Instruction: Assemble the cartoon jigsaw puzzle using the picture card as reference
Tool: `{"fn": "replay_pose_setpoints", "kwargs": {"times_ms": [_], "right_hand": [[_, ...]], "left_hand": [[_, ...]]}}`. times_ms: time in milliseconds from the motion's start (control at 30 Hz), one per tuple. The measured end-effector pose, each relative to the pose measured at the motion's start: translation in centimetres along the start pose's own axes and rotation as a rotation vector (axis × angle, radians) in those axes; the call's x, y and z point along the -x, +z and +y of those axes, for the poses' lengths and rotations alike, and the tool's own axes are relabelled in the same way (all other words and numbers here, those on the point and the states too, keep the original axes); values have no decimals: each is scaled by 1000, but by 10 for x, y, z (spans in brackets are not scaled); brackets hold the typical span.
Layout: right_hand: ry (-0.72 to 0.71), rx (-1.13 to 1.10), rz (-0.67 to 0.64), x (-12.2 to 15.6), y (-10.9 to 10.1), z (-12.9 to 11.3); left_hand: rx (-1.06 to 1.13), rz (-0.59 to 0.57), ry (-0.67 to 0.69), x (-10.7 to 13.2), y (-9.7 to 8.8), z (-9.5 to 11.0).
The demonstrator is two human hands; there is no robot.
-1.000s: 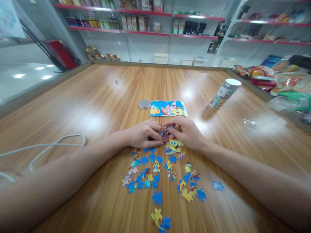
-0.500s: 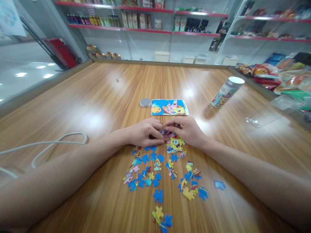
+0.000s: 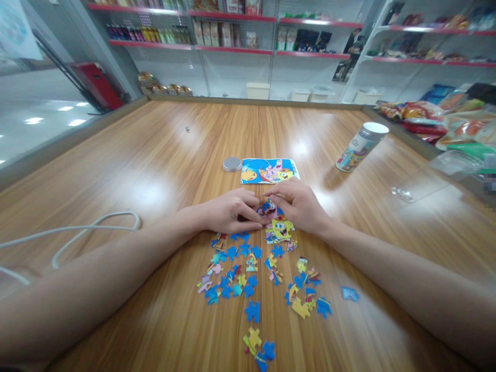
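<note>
A partly joined jigsaw puzzle lies in front of me, showing a yellow cartoon face and a pink figure. My left hand rests at its left side, fingers curled and fingertips pressed on that edge. Over the puzzle's upper right part is my right hand, its thumb and fingers apart with nothing visible between them. Loose jigsaw pieces, many of them blue, are scattered below the left hand. More yellow and blue pieces lie to the right. Just beyond the hands is the picture card, partly covered by my right fingers.
A round metal lid sits left of the card. The printed canister stands at the right. A white cable loops over the table's left side. Bagged goods lie past the right edge, and stocked shelves line the back.
My right hand has lifted slightly away from the puzzle, and its fingers have spread, uncovering more of the pink figure. The left hand stays where it was.
</note>
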State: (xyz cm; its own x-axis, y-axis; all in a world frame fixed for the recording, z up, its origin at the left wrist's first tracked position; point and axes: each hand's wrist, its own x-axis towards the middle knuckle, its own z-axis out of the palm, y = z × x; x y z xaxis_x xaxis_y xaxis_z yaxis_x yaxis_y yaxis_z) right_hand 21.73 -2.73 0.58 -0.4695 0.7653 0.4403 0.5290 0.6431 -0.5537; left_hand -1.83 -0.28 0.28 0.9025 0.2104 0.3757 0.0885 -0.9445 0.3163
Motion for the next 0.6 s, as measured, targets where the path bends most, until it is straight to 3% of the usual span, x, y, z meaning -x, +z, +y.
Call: {"fn": "replay_pose_setpoints", "kwargs": {"times_ms": [267, 600], "right_hand": [[-4, 119, -60, 1, 5, 5], [-31, 84, -93, 0, 5, 9]], "left_hand": [[22, -13, -15, 1, 0, 0], [16, -5, 3, 1, 0, 0]]}}
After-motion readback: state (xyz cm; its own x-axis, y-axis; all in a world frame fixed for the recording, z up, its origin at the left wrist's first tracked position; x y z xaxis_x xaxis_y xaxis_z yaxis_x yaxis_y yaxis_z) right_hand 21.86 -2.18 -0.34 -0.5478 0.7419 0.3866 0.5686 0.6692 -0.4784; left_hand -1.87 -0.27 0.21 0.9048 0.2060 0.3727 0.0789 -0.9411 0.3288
